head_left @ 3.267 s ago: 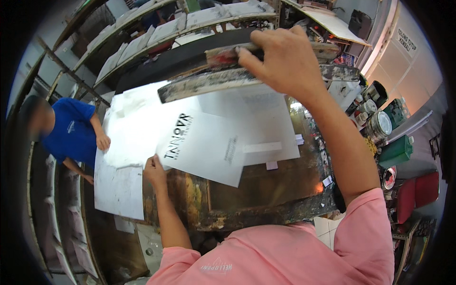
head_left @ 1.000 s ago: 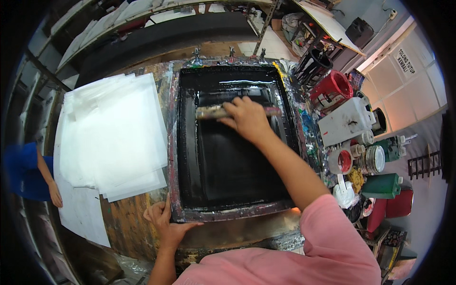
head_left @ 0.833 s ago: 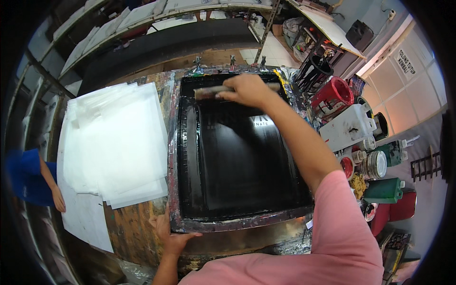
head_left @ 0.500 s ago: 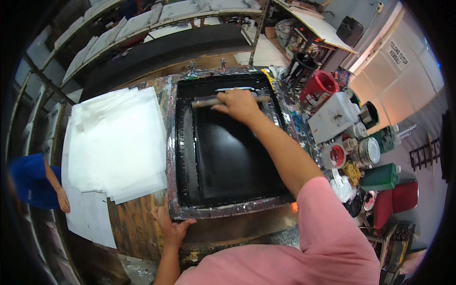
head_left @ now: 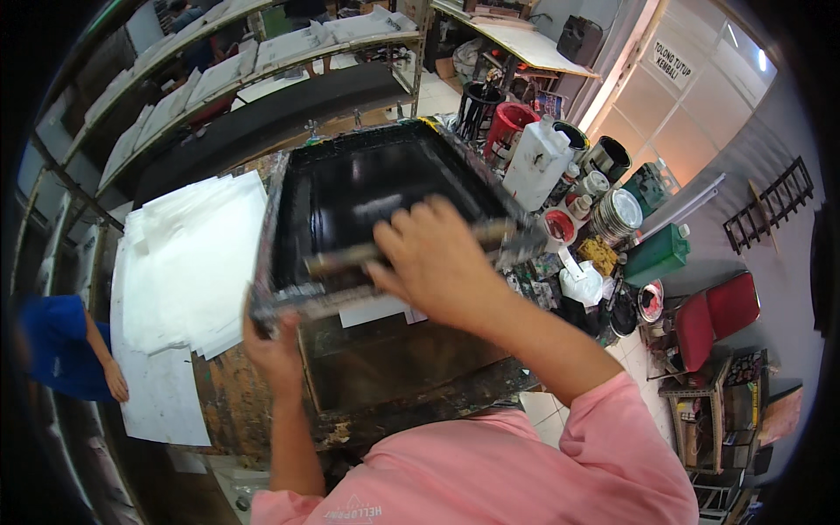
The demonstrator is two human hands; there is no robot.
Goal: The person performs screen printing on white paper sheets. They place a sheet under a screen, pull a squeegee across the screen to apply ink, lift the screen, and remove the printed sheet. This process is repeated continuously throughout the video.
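My left hand point(head_left: 276, 357) grips the near left corner of a screen printing frame point(head_left: 319, 301), its thumb and fingers around the rail. The frame's near side is raised and tilted off the table, while its far side stays by the hinge clamps. Glossy black ink covers the mesh point(head_left: 376, 179). My right hand point(head_left: 435, 267) is closed around a long squeegee point(head_left: 337, 261), which lies crosswise near the frame's front rail. Under the raised front edge part of a white sheet point(head_left: 372, 311) shows; the rest of it is hidden.
A stack of white sheets point(head_left: 188, 271) lies left of the frame. Another person's hand point(head_left: 115, 381) rests by a white board point(head_left: 162, 402). Ink cans, a white jug point(head_left: 535, 162) and a green jug point(head_left: 656, 255) crowd the right. Drying racks point(head_left: 236, 79) stand behind.
My right hand has drawn the squeegee from the far end toward the near rail. My left hand has lifted the frame's near edge, uncovering part of a white sheet. The view has shifted right.
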